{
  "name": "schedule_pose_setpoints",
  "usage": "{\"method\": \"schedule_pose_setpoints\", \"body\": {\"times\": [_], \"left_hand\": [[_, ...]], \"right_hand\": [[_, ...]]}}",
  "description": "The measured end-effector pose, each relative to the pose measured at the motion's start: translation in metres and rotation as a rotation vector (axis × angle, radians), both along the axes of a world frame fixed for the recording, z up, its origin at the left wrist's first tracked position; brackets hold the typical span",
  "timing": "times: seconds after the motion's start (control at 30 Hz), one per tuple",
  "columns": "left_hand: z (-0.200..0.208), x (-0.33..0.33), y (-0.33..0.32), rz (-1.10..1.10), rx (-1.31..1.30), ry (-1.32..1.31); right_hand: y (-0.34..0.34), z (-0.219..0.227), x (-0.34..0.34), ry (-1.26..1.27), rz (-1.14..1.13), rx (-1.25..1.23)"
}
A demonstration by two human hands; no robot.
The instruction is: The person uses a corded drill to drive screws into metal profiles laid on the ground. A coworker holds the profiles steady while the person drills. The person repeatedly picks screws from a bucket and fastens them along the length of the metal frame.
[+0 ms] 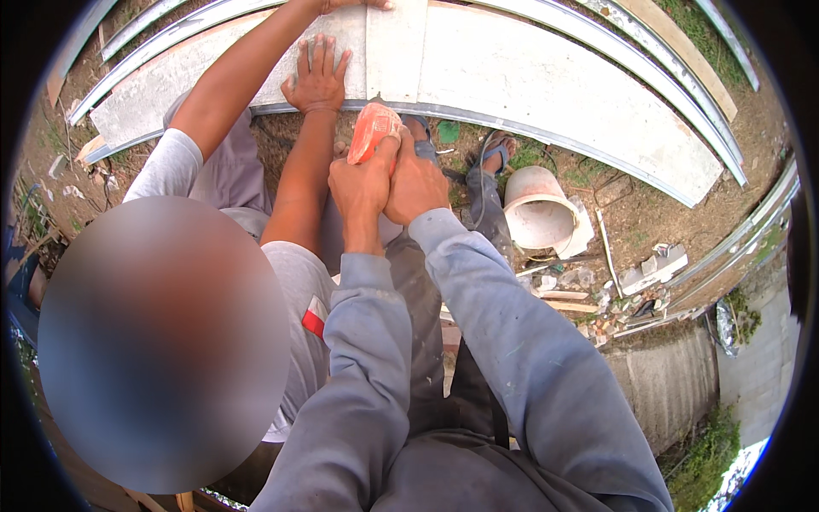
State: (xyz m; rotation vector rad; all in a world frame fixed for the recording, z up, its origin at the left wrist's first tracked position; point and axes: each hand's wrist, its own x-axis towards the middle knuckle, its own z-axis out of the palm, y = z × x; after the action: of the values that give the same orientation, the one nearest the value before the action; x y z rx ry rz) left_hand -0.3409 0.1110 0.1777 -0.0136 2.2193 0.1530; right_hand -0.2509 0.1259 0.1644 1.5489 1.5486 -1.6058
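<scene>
Both my hands are wrapped round an orange-red power tool (375, 128) that looks like a drill, dusty and scuffed. My left hand (358, 186) grips its near left side and my right hand (415, 183) closes on it from the right, hiding the handle. The tool's dark front end meets the near edge of a long white panel (512, 64), at its grey metal rail (478, 119). To the left, a co-worker's hand (317, 78) lies flat on the panel, and the other hand (354, 4) reaches its far part.
The co-worker in a light shirt (299, 290) crouches close at my left. An upturned-sideways whitish bucket (539, 209) lies at right, near a sandalled foot (496, 154). Metal channels (614, 55) run beyond the panel. Rubble and wood scraps (606, 299) litter the ground.
</scene>
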Motion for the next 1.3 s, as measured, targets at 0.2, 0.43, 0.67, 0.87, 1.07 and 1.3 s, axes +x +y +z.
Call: {"method": "schedule_pose_setpoints", "body": {"times": [0.2, 0.43, 0.67, 0.87, 1.07, 1.3], "left_hand": [[-0.022, 0.0, -0.01, 0.058, 0.035, -0.007], [-0.039, 0.004, -0.023, 0.256, 0.18, -0.013], [-0.035, -0.001, -0.035, 0.143, 0.142, -0.008], [-0.034, 0.0, -0.03, 0.068, 0.104, 0.009], [-0.028, 0.005, -0.021, 0.076, 0.147, -0.016], [-0.03, 0.001, -0.022, 0.036, 0.136, -0.021]], "right_hand": [[0.007, -0.005, 0.001, -0.012, 0.071, 0.013], [0.009, -0.013, -0.003, -0.008, 0.247, 0.085], [-0.006, -0.01, -0.004, -0.03, 0.124, -0.009], [-0.004, -0.01, -0.002, -0.037, 0.095, -0.021], [-0.001, -0.009, 0.003, -0.023, 0.029, -0.04], [-0.002, -0.01, 0.001, -0.018, 0.007, -0.043]]}}
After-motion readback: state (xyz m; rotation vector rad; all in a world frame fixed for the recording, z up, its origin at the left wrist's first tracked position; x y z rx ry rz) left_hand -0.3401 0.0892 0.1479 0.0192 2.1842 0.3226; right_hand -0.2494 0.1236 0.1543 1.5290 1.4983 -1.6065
